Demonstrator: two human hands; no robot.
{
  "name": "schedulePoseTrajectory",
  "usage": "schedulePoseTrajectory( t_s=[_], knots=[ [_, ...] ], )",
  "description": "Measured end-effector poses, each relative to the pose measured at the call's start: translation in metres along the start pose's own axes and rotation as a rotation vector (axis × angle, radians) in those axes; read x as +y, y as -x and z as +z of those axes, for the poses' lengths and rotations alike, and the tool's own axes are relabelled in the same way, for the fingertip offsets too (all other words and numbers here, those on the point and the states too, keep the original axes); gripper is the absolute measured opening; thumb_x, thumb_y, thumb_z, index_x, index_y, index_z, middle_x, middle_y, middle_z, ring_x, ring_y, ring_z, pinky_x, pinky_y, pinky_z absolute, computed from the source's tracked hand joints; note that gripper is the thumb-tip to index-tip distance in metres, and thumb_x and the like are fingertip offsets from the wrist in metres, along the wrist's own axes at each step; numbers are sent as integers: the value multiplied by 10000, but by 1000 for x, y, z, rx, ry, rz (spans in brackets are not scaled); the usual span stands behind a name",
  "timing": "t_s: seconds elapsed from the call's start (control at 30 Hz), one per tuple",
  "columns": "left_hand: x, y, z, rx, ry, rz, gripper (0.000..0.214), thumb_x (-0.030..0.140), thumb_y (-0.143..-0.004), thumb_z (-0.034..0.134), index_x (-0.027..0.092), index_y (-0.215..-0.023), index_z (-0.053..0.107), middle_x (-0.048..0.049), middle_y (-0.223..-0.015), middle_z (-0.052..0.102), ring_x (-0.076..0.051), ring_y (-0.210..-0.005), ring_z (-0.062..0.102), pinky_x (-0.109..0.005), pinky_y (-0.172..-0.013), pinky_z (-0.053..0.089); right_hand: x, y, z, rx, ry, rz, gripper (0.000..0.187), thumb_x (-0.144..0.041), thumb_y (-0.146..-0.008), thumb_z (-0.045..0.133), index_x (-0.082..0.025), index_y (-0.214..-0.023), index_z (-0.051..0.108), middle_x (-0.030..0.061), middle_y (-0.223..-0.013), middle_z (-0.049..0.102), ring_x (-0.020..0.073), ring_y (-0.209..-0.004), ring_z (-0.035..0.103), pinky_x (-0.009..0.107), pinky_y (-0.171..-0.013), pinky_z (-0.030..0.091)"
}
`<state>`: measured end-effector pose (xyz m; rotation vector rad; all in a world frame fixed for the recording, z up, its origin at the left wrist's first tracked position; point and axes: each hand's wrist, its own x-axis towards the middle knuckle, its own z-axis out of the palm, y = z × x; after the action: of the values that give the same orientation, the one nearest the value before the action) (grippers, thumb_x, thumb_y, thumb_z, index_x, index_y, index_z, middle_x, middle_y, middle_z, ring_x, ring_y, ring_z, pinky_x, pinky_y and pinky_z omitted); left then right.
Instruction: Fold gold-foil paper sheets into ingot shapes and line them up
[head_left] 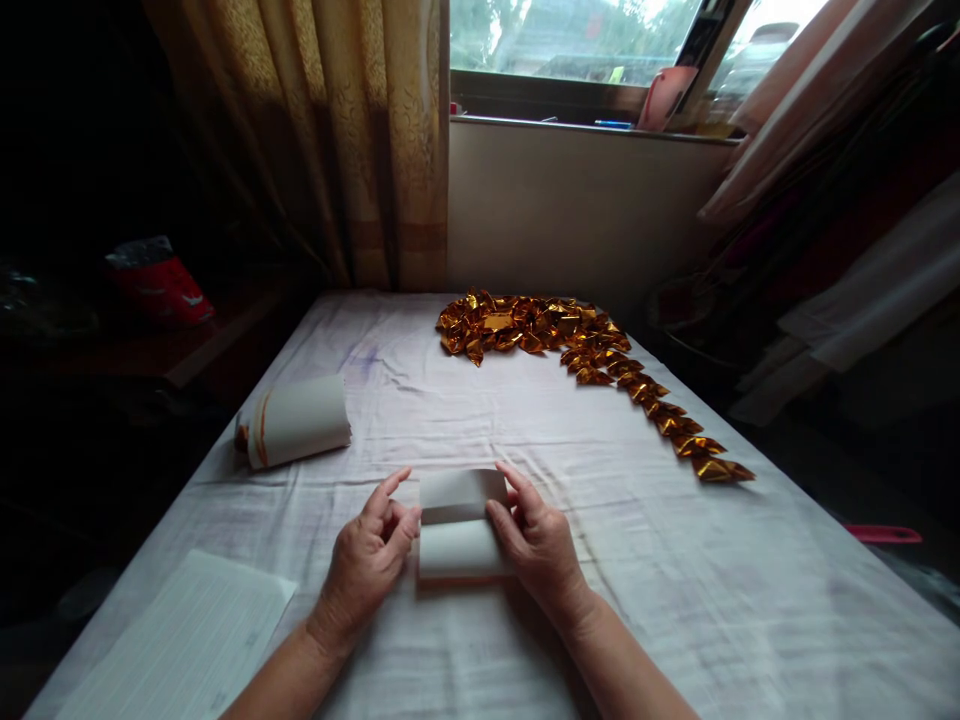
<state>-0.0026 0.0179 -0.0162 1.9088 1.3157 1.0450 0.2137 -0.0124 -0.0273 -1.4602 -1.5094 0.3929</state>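
A small stack of white paper sheets (459, 528) lies on the white cloth in front of me, its top sheet folding up at the far half. My right hand (536, 543) rests on the stack's right edge, fingers pinching the lifted sheet. At the stack's left edge sits my left hand (369, 560), fingers curled, thumb touching the paper's side, forefinger raised.
A curled bundle of white paper with an orange stripe (296, 421) lies to the left. A pile and trailing row of folded gold foil pieces (570, 350) runs along the far right. A lined sheet (191, 635) lies near left. The table (750, 600) drops off right; curtain and window stand behind.
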Motion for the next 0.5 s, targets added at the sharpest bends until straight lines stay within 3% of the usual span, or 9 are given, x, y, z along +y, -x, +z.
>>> schedulePoseTrajectory(
  t_s=[0.07, 0.13, 0.2, 0.27, 0.37, 0.5],
  knots=[
    [2, 1, -2, 105, -103, 119, 405, 350, -938, 519, 190, -1310, 531, 72, -635, 608, -78, -517, 573, -178, -571, 496, 4, -2, 0, -23, 50, -32, 410, -276, -892, 542, -182, -1287, 600, 19, -747, 705, 99, -445, 540, 213, -473, 484],
    [4, 2, -4, 99, -195, 304, 306, 299, -938, 533, 219, -1227, 596, 27, -770, 683, -102, -679, 649, -207, -703, 538, 8, -3, 2, -47, 88, -58, 412, -269, -899, 535, -197, -1300, 598, 35, -788, 719, 109, -461, 553, 230, -490, 499],
    [6, 3, -4, -63, -295, 494, 280, 294, -941, 534, 246, -1200, 629, -34, -1042, 724, -170, -999, 667, -310, -934, 522, 12, -4, 4, -63, 123, -80, 420, -267, -906, 530, -204, -1317, 590, 47, -812, 727, 127, -481, 570, 254, -515, 520],
    [6, 4, -3, -278, -423, 600, 391, 377, -936, 549, 261, -1308, 580, -61, -1306, 645, -241, -1260, 549, -431, -1098, 415, 13, -5, 6, -69, 142, -90, 442, -264, -908, 532, -206, -1344, 568, 58, -843, 736, 146, -517, 600, 276, -550, 543],
    [3, 6, 0, -451, -573, 598, 646, 525, -914, 546, 242, -1476, 399, -73, -1479, 503, -269, -1384, 425, -488, -1168, 307, 13, -6, 4, -64, 109, -67, 522, -244, -911, 529, -209, -1428, 470, 91, -1026, 738, 162, -624, 657, 296, -617, 574],
    [-2, 10, 3, -423, -652, 558, 641, 519, -931, 519, 245, -1491, 370, -59, -1504, 472, -250, -1395, 413, -473, -1183, 270, 10, -6, -8, -91, 19, -15, 568, -151, -879, 486, -227, -1439, 431, 118, -1295, 635, 188, -914, 695, 318, -738, 598]
  ],
)
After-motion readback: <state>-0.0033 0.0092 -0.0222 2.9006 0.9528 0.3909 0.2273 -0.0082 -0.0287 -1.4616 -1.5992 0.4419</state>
